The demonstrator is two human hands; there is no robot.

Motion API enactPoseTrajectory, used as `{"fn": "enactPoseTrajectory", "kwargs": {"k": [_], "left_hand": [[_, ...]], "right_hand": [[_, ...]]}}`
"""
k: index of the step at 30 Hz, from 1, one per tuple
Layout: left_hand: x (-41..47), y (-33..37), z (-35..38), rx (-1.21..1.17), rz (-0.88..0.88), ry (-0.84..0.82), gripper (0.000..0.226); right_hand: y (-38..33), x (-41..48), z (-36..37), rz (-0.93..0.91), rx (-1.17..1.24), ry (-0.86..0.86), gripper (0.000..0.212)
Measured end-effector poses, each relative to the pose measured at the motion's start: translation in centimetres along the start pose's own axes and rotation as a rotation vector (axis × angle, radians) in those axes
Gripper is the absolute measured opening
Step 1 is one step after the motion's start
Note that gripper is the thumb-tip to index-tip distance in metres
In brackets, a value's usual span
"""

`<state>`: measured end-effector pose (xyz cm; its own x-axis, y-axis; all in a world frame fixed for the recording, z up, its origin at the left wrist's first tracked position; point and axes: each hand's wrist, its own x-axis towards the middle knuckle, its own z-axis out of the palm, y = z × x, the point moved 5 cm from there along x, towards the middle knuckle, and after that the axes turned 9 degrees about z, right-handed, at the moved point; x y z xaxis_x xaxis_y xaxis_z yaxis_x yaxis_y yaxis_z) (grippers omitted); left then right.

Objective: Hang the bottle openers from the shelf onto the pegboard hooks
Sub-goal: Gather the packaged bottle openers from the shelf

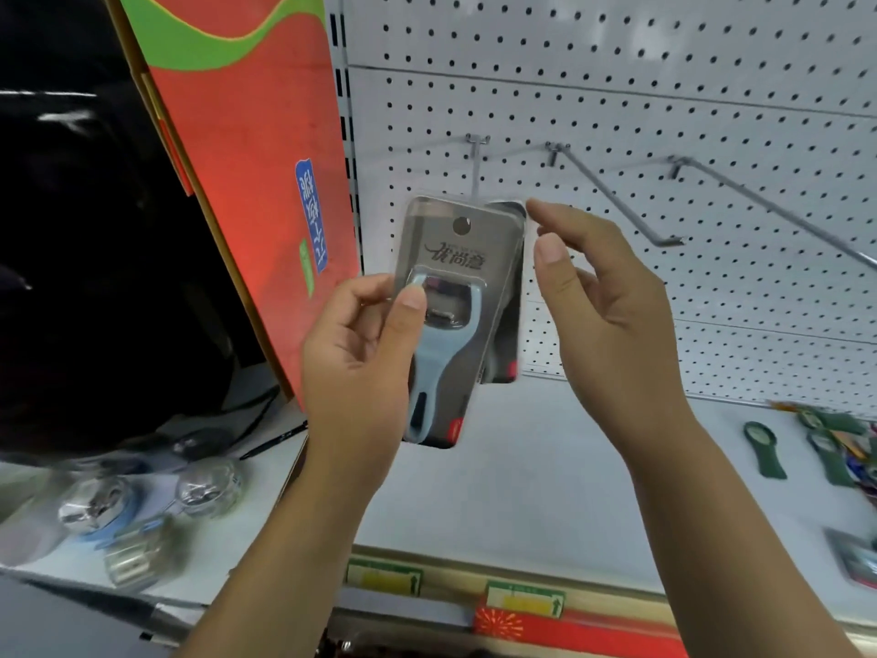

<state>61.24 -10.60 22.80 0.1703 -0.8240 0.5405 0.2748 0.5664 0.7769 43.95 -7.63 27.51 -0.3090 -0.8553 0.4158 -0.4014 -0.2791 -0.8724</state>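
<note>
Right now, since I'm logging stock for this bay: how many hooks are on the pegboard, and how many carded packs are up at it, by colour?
Pegboard hooks: 3
Light blue carded opener, held in the left hand: 1
Dark pack behind it: 1
Total: 5

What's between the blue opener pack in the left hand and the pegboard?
Head view: a second dark pack sits behind the blue opener pack that the left hand holds, below the leftmost hook, in front of the pegboard.
</note>
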Motion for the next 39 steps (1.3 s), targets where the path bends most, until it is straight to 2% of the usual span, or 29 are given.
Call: {"fn": "enactPoseTrajectory", "kwargs": {"k": [3,13,18,23,31,33,36,39], "left_hand": [[0.3,-0.2,0.4,0.014,-0.038,-0.045,0.016],[2.3,-2.3,0.3,0.169,-0.202,-0.095,0.011],[5.7,-4.0,1.2,0.246,-0.272,-0.169,0.028],[9.2,-6.6,2.0,0.164,-0.446,-0.269,0.015],[13.0,-8.9,3.5,0.221,-0.486,-0.189,0.028],[13.8,-9.8,4.1,0.24,-0.566,-0.165,0.025],[14.8,-11.2,5.2,0.194,-0.741,-0.143,0.035],[15.7,-12.0,5.7,0.218,-0.783,-0.144,0.038]], "right_hand": [[-0.3,-0.3,-0.3,-0.031,-0.025,0.027,0.029],[-0.5,-0.6,1.5,-0.199,-0.155,0.008,0.033],[-0.3,-0.5,2.0,-0.25,-0.191,-0.019,0.039],[-0.6,-0.4,2.1,-0.234,-0.153,-0.043,0.04],[-0.6,-0.2,2.3,-0.185,-0.138,-0.049,0.041],[-0.6,-0.2,2.3,-0.186,-0.159,-0.053,0.044],[-0.6,-0.3,2.2,-0.18,-0.197,-0.062,0.053],[-0.6,-0.4,2.1,-0.163,-0.206,-0.058,0.058]]}}
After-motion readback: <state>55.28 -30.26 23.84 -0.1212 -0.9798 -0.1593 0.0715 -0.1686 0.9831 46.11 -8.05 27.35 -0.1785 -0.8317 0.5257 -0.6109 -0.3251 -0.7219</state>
